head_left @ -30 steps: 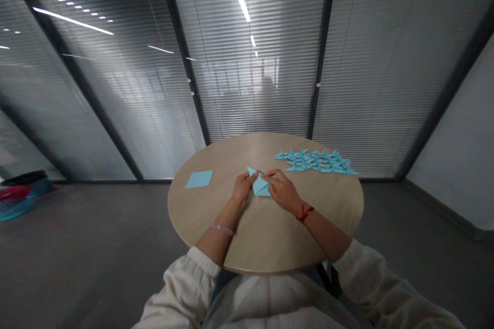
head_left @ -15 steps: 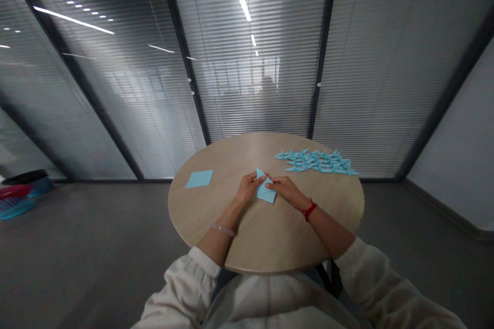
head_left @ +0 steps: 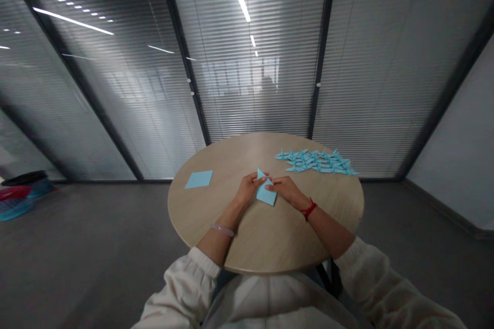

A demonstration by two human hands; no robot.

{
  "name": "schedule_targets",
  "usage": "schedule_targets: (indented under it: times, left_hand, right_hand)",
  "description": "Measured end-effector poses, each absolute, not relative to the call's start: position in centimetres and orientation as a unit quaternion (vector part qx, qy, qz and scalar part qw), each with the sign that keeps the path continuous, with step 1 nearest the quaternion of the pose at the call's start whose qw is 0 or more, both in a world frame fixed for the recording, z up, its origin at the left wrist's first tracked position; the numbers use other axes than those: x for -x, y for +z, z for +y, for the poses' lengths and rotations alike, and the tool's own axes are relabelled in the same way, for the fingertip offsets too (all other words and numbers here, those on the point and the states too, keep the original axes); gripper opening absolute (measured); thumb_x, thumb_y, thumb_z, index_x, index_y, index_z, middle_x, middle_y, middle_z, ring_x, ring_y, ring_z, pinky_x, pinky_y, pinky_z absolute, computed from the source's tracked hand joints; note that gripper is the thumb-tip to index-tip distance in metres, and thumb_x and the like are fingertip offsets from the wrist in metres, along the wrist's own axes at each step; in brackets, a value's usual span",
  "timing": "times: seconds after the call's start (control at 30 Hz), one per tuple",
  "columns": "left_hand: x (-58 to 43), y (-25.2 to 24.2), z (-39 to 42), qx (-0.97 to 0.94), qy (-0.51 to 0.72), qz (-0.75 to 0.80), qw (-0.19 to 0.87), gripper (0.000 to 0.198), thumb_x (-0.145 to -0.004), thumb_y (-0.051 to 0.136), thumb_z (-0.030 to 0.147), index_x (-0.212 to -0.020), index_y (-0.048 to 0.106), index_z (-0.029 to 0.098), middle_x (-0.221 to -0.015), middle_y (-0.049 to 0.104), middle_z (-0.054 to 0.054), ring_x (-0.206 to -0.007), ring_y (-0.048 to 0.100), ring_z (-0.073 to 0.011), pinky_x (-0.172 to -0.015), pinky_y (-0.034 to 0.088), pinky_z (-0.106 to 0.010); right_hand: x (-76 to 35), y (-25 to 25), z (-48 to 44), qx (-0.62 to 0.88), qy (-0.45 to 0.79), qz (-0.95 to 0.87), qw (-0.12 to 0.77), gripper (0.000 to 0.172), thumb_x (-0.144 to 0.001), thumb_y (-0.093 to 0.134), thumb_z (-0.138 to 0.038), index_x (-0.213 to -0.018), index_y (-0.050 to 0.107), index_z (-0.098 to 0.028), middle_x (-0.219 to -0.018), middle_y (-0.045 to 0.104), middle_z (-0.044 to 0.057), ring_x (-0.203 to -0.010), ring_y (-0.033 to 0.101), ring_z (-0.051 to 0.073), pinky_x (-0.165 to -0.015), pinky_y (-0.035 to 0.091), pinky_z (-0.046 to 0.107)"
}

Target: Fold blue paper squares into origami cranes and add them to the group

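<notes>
A partly folded piece of light blue origami paper (head_left: 266, 195) is held between my two hands above the middle of the round table (head_left: 270, 247). My left hand (head_left: 247, 187) pinches its left edge, thumb on top. From the right, my right hand (head_left: 283, 187) grips the other side with its thumb pressed on the paper. One pointed corner sticks up past the fingers, and a wider part hangs toward me. The fingers under the sheet are hidden.
A flat stack or sheet of blue paper (head_left: 199, 179) lies at the table's left. Several folded blue paper cranes (head_left: 316, 161) sit in rows at the back right. Blinds behind glass (head_left: 258, 103) stand beyond the table. Baskets (head_left: 17, 200) are on the floor at far left.
The folded paper's lower edge has tipped very slightly toward me. Both hands stay in nearly the same place, still pinching it.
</notes>
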State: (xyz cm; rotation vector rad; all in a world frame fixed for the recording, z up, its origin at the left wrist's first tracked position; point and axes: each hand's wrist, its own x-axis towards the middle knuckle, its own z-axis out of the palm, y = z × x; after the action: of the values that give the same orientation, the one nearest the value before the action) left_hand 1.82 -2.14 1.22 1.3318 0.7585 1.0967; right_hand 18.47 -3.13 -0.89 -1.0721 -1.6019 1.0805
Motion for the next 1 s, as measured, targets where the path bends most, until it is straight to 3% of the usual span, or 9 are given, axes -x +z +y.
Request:
schedule_targets:
  times: [0.4,0.63,1.0]
  left_hand:
    - [-1.8,1.3,-2.0,-0.598,0.451,0.335,0.572,0.061,-0.059,0.078,0.048,-0.105,0.065,0.009,-0.089,0.073,-0.013,-0.069,0.066,-0.0189,-0.065,0.050,-0.029]
    - [-1.9,1.3,-2.3,-0.604,0.457,0.330,0.564,0.056,-0.060,0.078,0.047,-0.101,0.067,0.010,-0.087,0.073,-0.012,-0.068,0.066,-0.0186,-0.065,0.050,-0.029]
    - [-2.0,1.6,-2.3,-0.578,0.494,0.339,0.554,0.044,-0.063,0.075,0.050,-0.078,0.069,0.009,-0.079,0.071,-0.011,-0.059,0.061,-0.0144,-0.057,0.046,-0.025]
  right_hand:
    - [-18.4,-0.3,-3.8,0.427,0.480,-0.628,0.440,0.044,-0.060,0.074,-0.052,-0.073,0.072,-0.010,-0.065,0.065,0.002,-0.061,0.055,0.015,-0.060,0.039,0.025]
    - [-18.5,-0.9,-3.5,0.413,0.469,-0.635,0.453,0.043,-0.064,0.071,-0.053,-0.069,0.070,-0.010,-0.062,0.062,0.001,-0.058,0.052,0.013,-0.058,0.037,0.024]
    - [-18.2,-1.5,-3.0,0.452,0.422,-0.651,0.440,0.040,-0.062,0.071,-0.051,-0.063,0.067,-0.011,-0.053,0.053,-0.002,-0.053,0.045,0.010,-0.050,0.031,0.022]
